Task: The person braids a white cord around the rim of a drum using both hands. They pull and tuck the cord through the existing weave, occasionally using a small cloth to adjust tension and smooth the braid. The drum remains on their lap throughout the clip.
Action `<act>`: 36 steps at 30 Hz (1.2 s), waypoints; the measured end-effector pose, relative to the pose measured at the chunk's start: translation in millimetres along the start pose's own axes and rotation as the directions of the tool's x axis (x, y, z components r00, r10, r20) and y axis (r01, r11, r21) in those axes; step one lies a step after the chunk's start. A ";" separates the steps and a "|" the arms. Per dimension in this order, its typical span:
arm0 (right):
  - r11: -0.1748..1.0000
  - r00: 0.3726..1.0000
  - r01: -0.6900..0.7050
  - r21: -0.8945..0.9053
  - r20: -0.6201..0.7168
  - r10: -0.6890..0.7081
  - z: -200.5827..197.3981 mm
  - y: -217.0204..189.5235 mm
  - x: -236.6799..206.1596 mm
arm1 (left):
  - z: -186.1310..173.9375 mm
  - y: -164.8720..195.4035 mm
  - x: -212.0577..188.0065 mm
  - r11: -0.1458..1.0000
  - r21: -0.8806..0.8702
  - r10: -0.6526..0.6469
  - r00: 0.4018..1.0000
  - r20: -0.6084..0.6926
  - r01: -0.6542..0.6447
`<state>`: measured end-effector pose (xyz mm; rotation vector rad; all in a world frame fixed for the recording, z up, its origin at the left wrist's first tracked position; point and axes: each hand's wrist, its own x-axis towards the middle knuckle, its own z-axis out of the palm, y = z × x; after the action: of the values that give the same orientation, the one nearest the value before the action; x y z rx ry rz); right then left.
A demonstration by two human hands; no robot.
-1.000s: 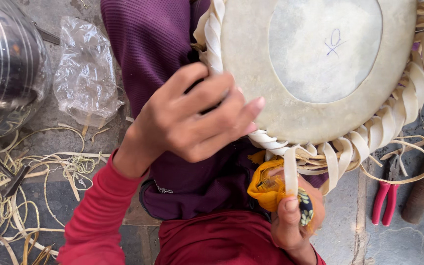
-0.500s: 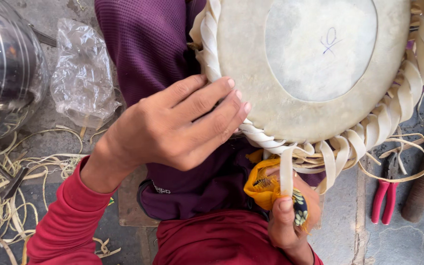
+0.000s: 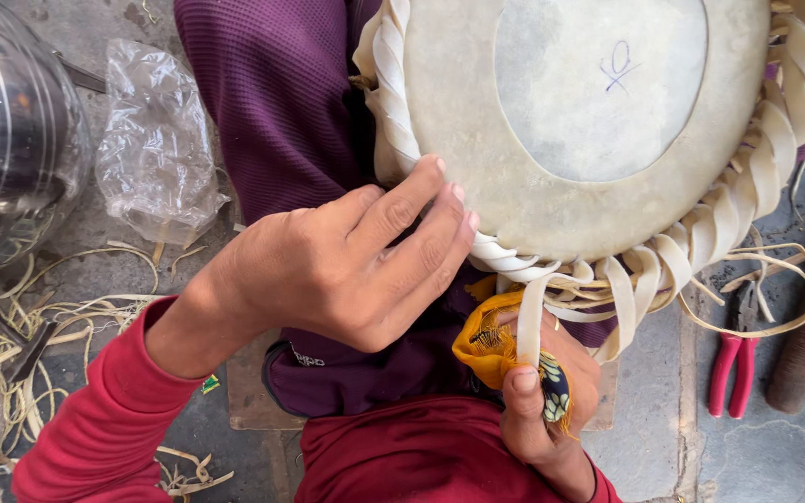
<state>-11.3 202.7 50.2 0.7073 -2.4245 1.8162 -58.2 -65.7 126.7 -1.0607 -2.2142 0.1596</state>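
Stone floor littered with strap offcuts (image 3: 11,373); red-handled pliers (image 3: 733,359) at right. Drum head (image 3: 570,121) rests on the lap. Left hand (image 3: 347,265) lies open, fingers flat on the braided rim (image 3: 393,84). Right hand (image 3: 538,405) pinches a pale strap (image 3: 528,321) through yellow cloth (image 3: 482,349). Strap looks stiff, slick; best gripped near its end.

Grey stone floor (image 3: 663,438), daylight, scattered pale strips (image 3: 67,317), crumpled plastic bag (image 3: 156,140)
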 end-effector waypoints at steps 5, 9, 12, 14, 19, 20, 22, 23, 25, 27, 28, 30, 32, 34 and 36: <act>0.999 1.000 -0.016 -0.031 -0.005 0.016 -4.3 -8.0 0.8 | -1.3 9.6 6.5 0.994 0.034 -0.107 0.994 -0.020 0.108; 0.999 0.999 -0.037 0.018 -0.022 0.037 -7.5 -9.7 -1.4 | -2.9 19.4 5.8 0.964 -0.007 -0.266 0.964 -0.027 0.265; 0.998 0.997 -0.058 0.038 -0.049 0.060 -8.5 -6.8 -4.8 | 4.0 25.5 -0.5 0.933 -0.131 -0.343 0.939 -0.039 0.335; 0.984 0.980 -0.164 0.069 -0.104 0.170 -8.6 -4.4 -8.2 | 18.5 28.3 -5.3 0.853 -0.316 -0.456 0.887 -0.067 0.415; 0.936 0.928 -0.250 0.249 -0.214 0.305 -5.6 -1.3 -17.6 | 52.8 50.4 -18.6 0.687 -0.522 -0.635 0.767 -0.092 0.506; 0.930 0.911 -0.260 0.261 -0.253 0.326 -5.0 -1.5 -19.5 | 56.1 55.5 -20.7 0.700 -0.492 -0.637 0.765 -0.100 0.518; 0.932 0.923 -0.244 0.267 -0.230 0.308 -4.5 -2.4 -23.2 | 62.1 59.2 -22.8 0.725 -0.447 -0.633 0.763 -0.130 0.524; 0.931 0.928 -0.243 0.271 -0.215 0.305 -4.7 -2.7 -25.1 | 62.9 61.5 -22.3 0.728 -0.438 -0.635 0.760 -0.142 0.527; 0.936 0.932 -0.208 0.284 -0.234 0.278 -5.8 -2.5 -29.3 | 63.2 62.1 -19.9 0.746 -0.415 -0.624 0.765 -0.162 0.521; 0.937 0.936 -0.192 0.292 -0.234 0.265 -8.0 -1.0 -34.6 | 62.6 60.9 -15.9 0.774 -0.381 -0.600 0.779 -0.183 0.506; 0.935 0.939 -0.197 0.296 -0.219 0.267 -10.7 1.0 -36.9 | 62.3 59.8 -14.3 0.803 -0.375 -0.558 0.806 -0.197 0.464; 0.951 0.947 -0.155 0.266 -0.233 0.220 -15.1 2.8 -45.0 | 61.5 56.5 -12.7 0.854 -0.356 -0.474 0.851 -0.228 0.380; 0.976 0.953 -0.064 0.206 -0.279 0.121 -18.0 3.7 -55.3 | 61.4 54.0 -11.5 0.861 -0.388 -0.437 0.868 -0.235 0.328; 0.914 0.909 -0.201 0.351 -0.281 0.308 -24.9 1.3 -65.4 | 61.4 51.6 -10.3 0.875 -0.399 -0.384 0.895 -0.228 0.274; 0.853 0.859 -0.276 0.443 -0.285 0.426 -33.6 -0.8 -70.7 | 61.2 50.5 -6.8 0.890 -0.400 -0.325 0.919 -0.223 0.217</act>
<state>44.3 257.1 41.1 -0.1195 -2.0594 2.3447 -60.1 -27.0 57.2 -0.8763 -2.1407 -0.5256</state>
